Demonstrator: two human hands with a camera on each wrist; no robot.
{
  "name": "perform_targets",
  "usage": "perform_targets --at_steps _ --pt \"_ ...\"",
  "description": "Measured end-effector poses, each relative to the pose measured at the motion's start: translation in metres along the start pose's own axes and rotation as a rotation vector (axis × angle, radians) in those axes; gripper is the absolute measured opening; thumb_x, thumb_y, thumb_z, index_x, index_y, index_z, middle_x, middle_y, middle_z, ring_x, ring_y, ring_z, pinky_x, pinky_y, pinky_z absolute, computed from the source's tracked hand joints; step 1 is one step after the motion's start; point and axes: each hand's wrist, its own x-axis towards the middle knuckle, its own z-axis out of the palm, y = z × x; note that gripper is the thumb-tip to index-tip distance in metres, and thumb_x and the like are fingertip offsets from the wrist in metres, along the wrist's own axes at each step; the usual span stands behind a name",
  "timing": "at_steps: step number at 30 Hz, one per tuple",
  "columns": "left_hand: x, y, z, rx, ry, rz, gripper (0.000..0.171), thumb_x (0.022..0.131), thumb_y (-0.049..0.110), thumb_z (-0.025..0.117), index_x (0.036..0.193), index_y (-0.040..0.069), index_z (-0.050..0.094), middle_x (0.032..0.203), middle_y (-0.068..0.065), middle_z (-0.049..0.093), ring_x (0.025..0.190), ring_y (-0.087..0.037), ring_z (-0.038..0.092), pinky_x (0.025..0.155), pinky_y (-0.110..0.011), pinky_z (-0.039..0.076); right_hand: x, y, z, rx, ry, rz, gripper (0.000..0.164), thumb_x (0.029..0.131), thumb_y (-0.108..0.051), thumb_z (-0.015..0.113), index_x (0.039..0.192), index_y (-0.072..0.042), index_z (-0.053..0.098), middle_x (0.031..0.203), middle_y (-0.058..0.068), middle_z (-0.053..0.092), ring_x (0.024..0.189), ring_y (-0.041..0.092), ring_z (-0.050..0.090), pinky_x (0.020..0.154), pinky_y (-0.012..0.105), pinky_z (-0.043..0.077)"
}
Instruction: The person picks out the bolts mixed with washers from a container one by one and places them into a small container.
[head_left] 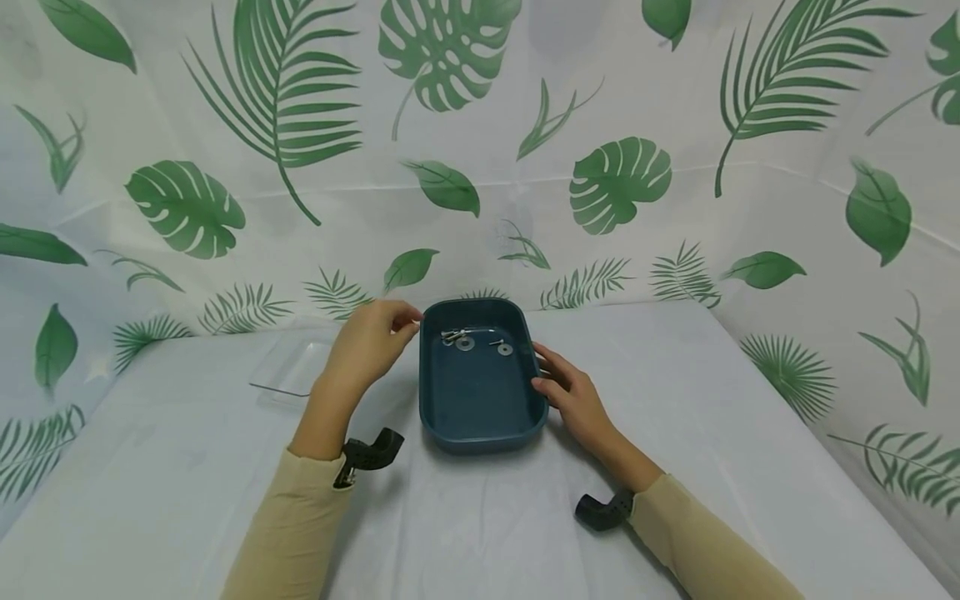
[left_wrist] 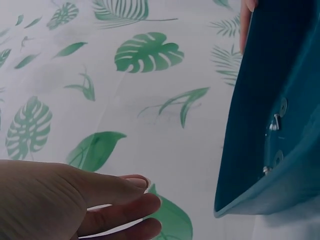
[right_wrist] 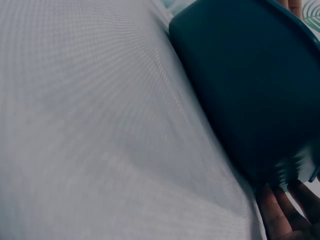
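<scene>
A dark blue rectangular tray point(head_left: 480, 408) stands at the middle of the table. Inside, near its far end, lie several small metal screws point(head_left: 452, 337) and two flat washers point(head_left: 465, 343). My right hand point(head_left: 573, 400) holds the tray's right side, thumb at the rim and fingers along the outer wall. My left hand point(head_left: 375, 337) hovers beside the tray's far left corner. In the left wrist view, the left hand's loosely bent fingers point(left_wrist: 135, 207) stand apart from the tray wall, and I see nothing held in them.
A clear plastic box point(head_left: 288, 367) sits on the table to the left, partly behind the left forearm. White cloth point(head_left: 622, 350) covers the table. A leaf-printed curtain point(head_left: 517, 200) rises behind the far edge.
</scene>
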Motion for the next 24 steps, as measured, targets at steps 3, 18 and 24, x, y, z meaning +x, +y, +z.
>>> perform_targets --at_steps 3,18,24 --pt "-0.0029 -0.0036 -0.0025 0.008 -0.001 -0.012 0.025 0.101 0.017 0.062 0.122 0.007 0.072 0.116 -0.012 0.075 0.107 -0.030 0.068 0.091 -0.048 0.056 -0.0003 0.0002 -0.0002 -0.002 0.002 -0.001 0.055 0.103 -0.020 0.055 0.156 -0.019 0.041 0.149 0.023 0.053 0.131 0.040 0.058 0.100 0.052 0.055" --pt "-0.0057 -0.0074 -0.0066 -0.021 0.011 -0.005 0.025 0.100 0.017 0.063 0.121 0.008 0.073 0.116 -0.011 0.075 0.108 -0.030 0.068 0.091 -0.048 0.056 -0.0020 -0.0028 -0.0014 -0.009 0.006 0.016 0.055 0.103 -0.019 0.055 0.156 -0.017 0.041 0.149 0.025 0.052 0.132 0.042 0.057 0.099 0.053 0.055" --pt "-0.0046 -0.0094 -0.0054 -0.033 0.002 0.003 0.025 0.099 0.015 0.064 0.121 0.007 0.072 0.114 -0.012 0.075 0.106 -0.030 0.068 0.090 -0.047 0.056 -0.0007 -0.0035 -0.0004 -0.011 0.005 0.019 0.055 0.103 -0.019 0.054 0.156 -0.018 0.041 0.150 0.024 0.051 0.133 0.042 0.057 0.100 0.054 0.054"
